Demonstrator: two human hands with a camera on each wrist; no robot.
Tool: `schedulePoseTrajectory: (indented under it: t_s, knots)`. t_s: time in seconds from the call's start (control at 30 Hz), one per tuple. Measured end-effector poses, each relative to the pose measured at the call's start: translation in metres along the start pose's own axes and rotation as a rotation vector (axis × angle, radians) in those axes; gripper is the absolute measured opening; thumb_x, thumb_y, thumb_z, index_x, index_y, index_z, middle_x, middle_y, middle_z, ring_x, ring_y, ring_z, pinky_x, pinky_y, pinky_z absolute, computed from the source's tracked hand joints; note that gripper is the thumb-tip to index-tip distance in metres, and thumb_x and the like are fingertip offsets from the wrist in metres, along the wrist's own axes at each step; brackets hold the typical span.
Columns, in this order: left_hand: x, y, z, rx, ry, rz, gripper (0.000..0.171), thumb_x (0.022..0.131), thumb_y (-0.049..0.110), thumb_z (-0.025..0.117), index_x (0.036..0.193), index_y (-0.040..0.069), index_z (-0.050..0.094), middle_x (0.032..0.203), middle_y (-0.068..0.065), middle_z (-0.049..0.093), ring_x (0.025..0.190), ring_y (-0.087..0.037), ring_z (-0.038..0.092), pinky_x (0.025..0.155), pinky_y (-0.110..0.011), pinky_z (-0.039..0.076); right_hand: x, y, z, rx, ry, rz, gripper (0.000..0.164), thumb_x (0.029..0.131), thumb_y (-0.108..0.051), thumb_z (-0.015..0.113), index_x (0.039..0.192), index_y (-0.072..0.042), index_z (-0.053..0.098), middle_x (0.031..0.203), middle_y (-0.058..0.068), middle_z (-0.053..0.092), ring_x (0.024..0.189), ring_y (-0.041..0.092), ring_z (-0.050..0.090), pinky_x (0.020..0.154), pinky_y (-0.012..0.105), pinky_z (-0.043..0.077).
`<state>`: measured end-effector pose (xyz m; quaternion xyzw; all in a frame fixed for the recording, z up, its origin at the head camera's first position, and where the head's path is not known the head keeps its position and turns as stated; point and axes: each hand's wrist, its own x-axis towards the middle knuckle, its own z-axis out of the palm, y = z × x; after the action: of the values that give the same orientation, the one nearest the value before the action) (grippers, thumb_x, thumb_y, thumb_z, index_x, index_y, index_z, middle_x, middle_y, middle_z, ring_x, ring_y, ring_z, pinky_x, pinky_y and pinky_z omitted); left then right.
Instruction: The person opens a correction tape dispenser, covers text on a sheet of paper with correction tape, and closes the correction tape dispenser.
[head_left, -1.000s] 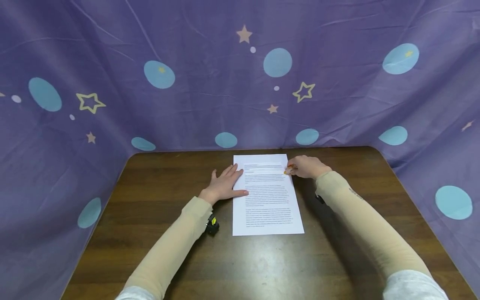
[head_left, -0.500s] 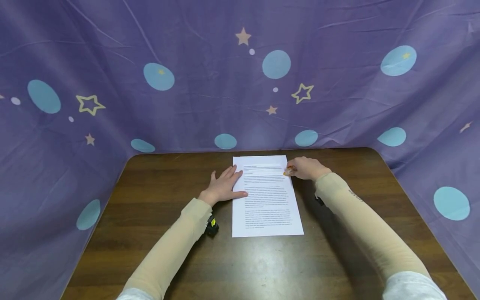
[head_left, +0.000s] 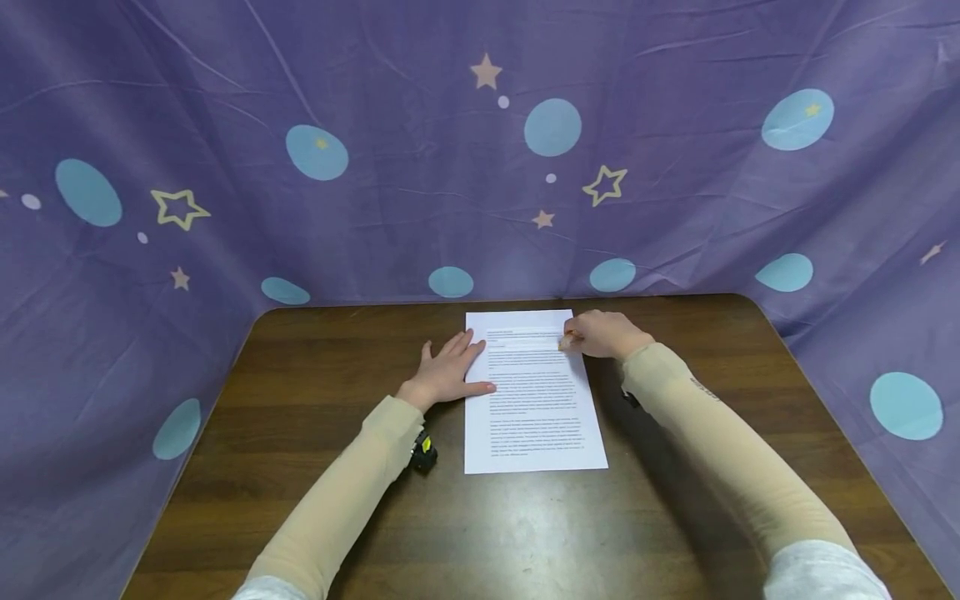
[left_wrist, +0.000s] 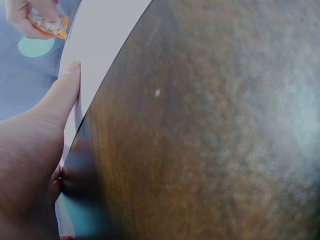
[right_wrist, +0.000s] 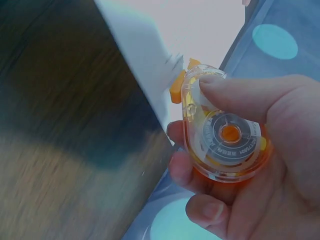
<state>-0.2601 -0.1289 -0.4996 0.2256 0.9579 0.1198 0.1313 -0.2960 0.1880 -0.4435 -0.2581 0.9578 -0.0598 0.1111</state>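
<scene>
The right grip (head_left: 603,333) is holding a clear-and-orange tape dispenser (right_wrist: 222,135), its tip (right_wrist: 177,88) pointing at the printed sheet (head_left: 536,408) near the right edge. The left grip (head_left: 444,375) is resting, spread wide, on the left side of the sheet, which is lying on the counter (head_left: 330,350). If that steadying pressure were slackening, a sideways drag could be skewing or creasing it.
</scene>
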Motion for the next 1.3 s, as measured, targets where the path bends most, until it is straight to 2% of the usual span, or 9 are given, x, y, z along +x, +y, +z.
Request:
schedulePoseTrajectory:
  t_s: [0.17,0.33,0.7,0.93,1.1,1.3]
  knots:
    - [0.001,-0.002,0.002,-0.005,0.011,0.008,0.095,0.094,0.067,0.062,0.166,0.014,0.029,0.175,-0.014,0.012,0.161,-0.031,0.011,0.117,-0.077,0.004,0.006,-0.011,0.003,0.019,-0.003,-0.028,0.015,0.1,-0.033,0.073,0.096,-0.018,0.07,0.088,-0.002,0.064,0.08,0.018,0.055,0.071,0.042,0.048]
    - [0.004,-0.005,0.005,-0.005,0.01,0.008,0.096,0.094,0.069,0.061,0.166,0.015,0.029,0.175,-0.013,0.011,0.161,-0.031,0.011,0.117,-0.077,0.004,0.013,-0.025,0.006,0.034,0.002,-0.073,0.014,0.099,-0.031,0.074,0.1,-0.017,0.072,0.088,-0.003,0.065,0.081,0.016,0.057,0.071,0.042,0.05]
    - [0.007,-0.008,0.007,-0.004,-0.018,-0.006,0.098,0.093,0.073,0.059,0.167,0.018,0.026,0.175,-0.009,0.006,0.162,-0.027,0.006,0.117,-0.077,0.001,0.029,-0.055,0.016,0.097,0.008,-0.165,0.016,0.1,-0.029,0.072,0.113,-0.019,0.076,0.102,0.0,0.072,0.094,0.018,0.066,0.085,0.045,0.056]
    - [0.005,-0.004,0.003,0.006,-0.013,0.002,0.096,0.094,0.07,0.06,0.167,0.018,0.026,0.176,-0.01,0.007,0.162,-0.027,0.007,0.117,-0.076,0.003,0.034,-0.064,0.018,0.064,0.025,-0.196,0.016,0.1,-0.024,0.073,0.114,-0.016,0.076,0.105,0.004,0.074,0.095,0.021,0.069,0.082,0.044,0.058]
    - [0.003,-0.002,0.001,0.011,0.003,0.007,0.094,0.095,0.069,0.061,0.166,0.017,0.029,0.175,-0.011,0.009,0.161,-0.028,0.009,0.117,-0.076,0.004,0.035,-0.069,0.017,0.037,0.032,-0.201,0.016,0.1,-0.023,0.073,0.112,-0.015,0.076,0.102,0.003,0.074,0.092,0.02,0.07,0.078,0.043,0.059]
    - [0.002,-0.002,0.001,0.002,0.005,0.006,0.095,0.094,0.07,0.062,0.166,0.017,0.03,0.175,-0.011,0.01,0.161,-0.027,0.009,0.117,-0.076,0.004,0.038,-0.073,0.018,0.047,0.027,-0.172,0.011,0.1,-0.021,0.073,0.107,-0.014,0.077,0.099,0.0,0.075,0.09,0.019,0.07,0.08,0.045,0.059]
